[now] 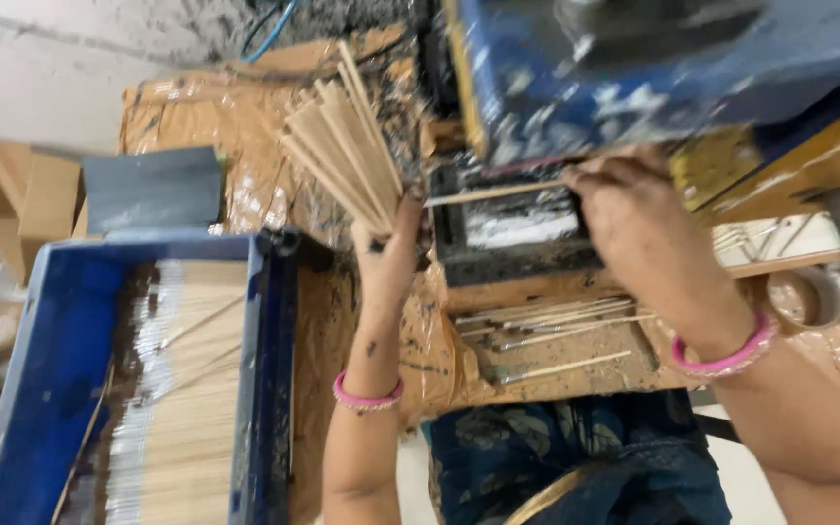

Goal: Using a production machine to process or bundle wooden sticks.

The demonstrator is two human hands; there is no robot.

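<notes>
Pale wooden sticks dominate this head view, the only view I have. My left hand (388, 255) is closed around the base of a fanned bundle of sticks (342, 146), held upright above the brown plastic-covered surface (245, 185). My right hand (634, 219) pinches a single stick (493, 193) between fingertips and lays it level across the black tray opening (517, 228) at the foot of the blue machine (653, 68), which is spattered with dark residue.

Below the tray, a few loose sticks (556, 326) lie on the surface, some with dark-coated lengths, apart from either hand. At the left, a blue crate (60, 379) holds a deep, orderly layer of sticks; blur keeps me from telling whether these are coated.

Judging progress: the bundle in my left hand is thick, so I read much feeding as remaining, with one stick at the machine now. The crate's fill suggests either a large stock or a large finished lot; I cannot tell which. A roll of tape (799, 297) rests at the right.
</notes>
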